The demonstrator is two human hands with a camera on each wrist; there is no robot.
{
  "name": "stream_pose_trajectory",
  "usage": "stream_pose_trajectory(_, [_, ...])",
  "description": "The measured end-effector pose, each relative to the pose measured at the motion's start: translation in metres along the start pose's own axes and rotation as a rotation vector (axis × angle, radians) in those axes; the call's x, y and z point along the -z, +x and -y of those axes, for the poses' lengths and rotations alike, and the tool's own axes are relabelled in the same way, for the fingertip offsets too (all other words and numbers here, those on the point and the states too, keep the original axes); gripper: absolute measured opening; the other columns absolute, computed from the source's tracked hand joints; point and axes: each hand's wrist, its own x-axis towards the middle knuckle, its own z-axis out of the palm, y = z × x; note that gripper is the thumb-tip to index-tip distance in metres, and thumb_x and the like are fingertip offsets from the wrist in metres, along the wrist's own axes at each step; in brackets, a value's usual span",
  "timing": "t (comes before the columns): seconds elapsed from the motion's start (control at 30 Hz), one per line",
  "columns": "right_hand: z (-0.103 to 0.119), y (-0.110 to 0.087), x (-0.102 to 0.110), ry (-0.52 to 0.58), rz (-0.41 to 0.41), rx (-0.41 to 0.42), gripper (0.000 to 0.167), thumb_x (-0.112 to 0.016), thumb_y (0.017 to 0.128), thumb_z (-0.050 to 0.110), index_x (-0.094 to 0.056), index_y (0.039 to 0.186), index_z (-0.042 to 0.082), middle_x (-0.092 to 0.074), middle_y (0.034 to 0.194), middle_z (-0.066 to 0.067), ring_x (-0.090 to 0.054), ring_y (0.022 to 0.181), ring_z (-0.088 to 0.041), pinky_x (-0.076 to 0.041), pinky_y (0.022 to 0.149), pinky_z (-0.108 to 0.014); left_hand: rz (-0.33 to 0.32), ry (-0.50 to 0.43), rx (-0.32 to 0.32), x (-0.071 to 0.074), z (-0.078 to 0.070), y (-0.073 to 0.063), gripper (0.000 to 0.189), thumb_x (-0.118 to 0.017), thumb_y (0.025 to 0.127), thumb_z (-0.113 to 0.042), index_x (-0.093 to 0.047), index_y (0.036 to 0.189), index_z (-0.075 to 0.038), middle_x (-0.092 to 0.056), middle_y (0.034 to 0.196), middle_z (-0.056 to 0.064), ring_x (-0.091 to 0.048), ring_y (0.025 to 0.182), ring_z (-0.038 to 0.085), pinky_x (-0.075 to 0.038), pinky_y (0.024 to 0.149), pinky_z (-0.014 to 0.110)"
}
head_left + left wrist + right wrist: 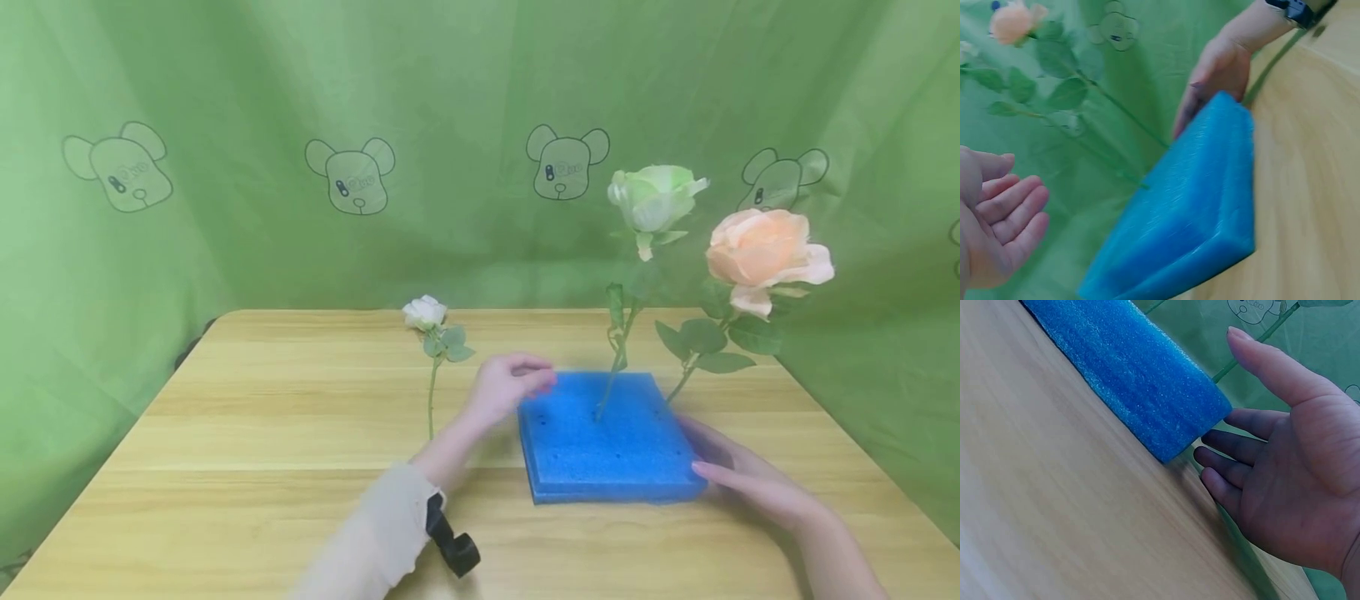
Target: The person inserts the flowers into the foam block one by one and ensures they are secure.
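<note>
A blue foam block (607, 471) lies flat on the table, its top dotted with small holes. In it stand a pale green-and-white rose (654, 200) and a peach rose (765, 254), their stems leaning right. My left hand (506, 387) hovers by the block's far left corner; the left wrist view shows its loosely bent fingers (1016, 206) holding nothing, apart from the foam. Along the block's right side is my right hand (757, 483), thumb raised. In the right wrist view its extended fingers (1229, 447) reach the block's corner, the index fingertip seemingly touching it.
Left of the block, a white rose (425, 312) with a leafy stem lies on the wooden table (262, 417). A green curtain (465, 75) with bear-head drawings hangs behind the table and on both sides. A black strap (453, 542) dangles from the left sleeve.
</note>
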Motion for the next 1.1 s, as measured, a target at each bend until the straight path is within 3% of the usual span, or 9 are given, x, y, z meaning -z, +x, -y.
stream_pose_trajectory(0.1, [-0.001, 0.001, 0.0, 0.01, 0.005, 0.008, 0.06, -0.043, 0.095, 0.003, -0.013, 0.146, 0.0, -0.021, 0.147, 0.017, -0.023, 0.124, 0.017, -0.023, 0.093, -0.003, -0.019, 0.007, 0.019, 0.019, -0.004, -0.008, 0.032, -0.067, 0.086, -0.019, -0.063, 0.111, 0.0, -0.069, 0.098, 0.012, -0.066, 0.085, 0.021, -0.054, 0.075, 0.028])
stream_pose_trajectory(0.13, [-0.001, 0.001, 0.0, 0.012, 0.005, 0.012, 0.06, -0.043, 0.095, 0.003, -0.013, 0.146, 0.0, -0.021, 0.148, 0.015, -0.023, 0.123, 0.017, -0.023, 0.093, -0.003, -0.023, 0.001, 0.022, 0.025, -0.007, -0.012, 0.033, -0.066, 0.086, -0.018, -0.062, 0.112, 0.002, -0.068, 0.099, 0.014, -0.066, 0.087, 0.024, -0.054, 0.076, 0.029])
stream_pose_trajectory(0.33, [0.001, 0.0, -0.001, 0.002, 0.001, 0.032, 0.06, -0.044, 0.095, 0.002, -0.014, 0.147, 0.001, -0.011, 0.149, -0.025, -0.022, 0.124, 0.017, -0.023, 0.093, -0.002, -0.068, -0.013, 0.022, 0.059, -0.004, -0.022, 0.038, -0.065, 0.086, -0.011, -0.056, 0.117, 0.009, -0.065, 0.104, 0.023, -0.065, 0.089, 0.031, -0.055, 0.076, 0.033])
stream_pose_trajectory(0.47, [0.0, 0.001, -0.001, -0.012, -0.006, 0.022, 0.059, -0.044, 0.095, 0.003, -0.014, 0.147, 0.001, -0.017, 0.153, -0.006, -0.022, 0.123, 0.017, -0.023, 0.093, -0.001, -0.132, 0.011, 0.066, 0.079, 0.006, -0.026, 0.04, -0.066, 0.085, -0.01, -0.055, 0.119, 0.008, -0.064, 0.104, 0.023, -0.065, 0.088, 0.031, -0.055, 0.076, 0.033])
stream_pose_trajectory(0.63, [-0.002, 0.002, 0.0, -0.027, -0.01, 0.015, 0.059, -0.044, 0.095, 0.004, -0.014, 0.146, 0.0, -0.022, 0.146, 0.02, -0.022, 0.123, 0.017, -0.023, 0.093, -0.001, -0.19, 0.03, 0.149, 0.099, 0.022, -0.033, 0.043, -0.065, 0.086, -0.011, -0.052, 0.121, 0.011, -0.062, 0.107, 0.025, -0.065, 0.089, 0.034, -0.054, 0.079, 0.037])
stream_pose_trajectory(0.7, [-0.002, 0.002, 0.0, -0.025, -0.008, 0.012, 0.059, -0.044, 0.095, 0.004, -0.014, 0.147, 0.001, -0.021, 0.148, 0.016, -0.023, 0.123, 0.017, -0.023, 0.092, -0.001, -0.2, 0.046, 0.186, 0.105, 0.029, -0.035, 0.044, -0.064, 0.086, -0.012, -0.051, 0.121, 0.012, -0.061, 0.108, 0.026, -0.064, 0.092, 0.036, -0.053, 0.081, 0.039])
stream_pose_trajectory(0.9, [0.0, 0.001, -0.001, -0.015, 0.005, 0.031, 0.06, -0.043, 0.095, 0.003, -0.013, 0.147, 0.001, -0.012, 0.149, -0.025, -0.024, 0.122, 0.017, -0.023, 0.092, -0.002, -0.238, 0.036, 0.314, 0.115, 0.051, -0.04, 0.04, -0.063, 0.086, -0.009, -0.052, 0.117, 0.014, -0.059, 0.108, 0.028, -0.063, 0.094, 0.036, -0.054, 0.08, 0.038])
stream_pose_trajectory(0.97, [0.001, 0.002, -0.001, -0.012, 0.007, 0.032, 0.06, -0.043, 0.095, 0.003, -0.013, 0.147, 0.001, -0.013, 0.151, -0.019, -0.023, 0.123, 0.017, -0.023, 0.092, -0.002, -0.247, 0.027, 0.352, 0.116, 0.059, -0.04, 0.037, -0.063, 0.086, -0.007, -0.053, 0.114, 0.014, -0.062, 0.1, 0.027, -0.065, 0.085, 0.033, -0.056, 0.074, 0.036])
stream_pose_trajectory(1.1, [0.0, 0.002, 0.0, -0.011, 0.002, 0.026, 0.059, -0.043, 0.095, 0.003, -0.014, 0.146, 0.0, -0.021, 0.149, 0.014, -0.023, 0.123, 0.017, -0.023, 0.092, -0.001, -0.241, 0.011, 0.393, 0.115, 0.072, -0.04, 0.031, -0.063, 0.085, -0.003, -0.055, 0.108, 0.016, -0.064, 0.084, 0.023, -0.065, 0.067, 0.024, -0.057, 0.064, 0.031])
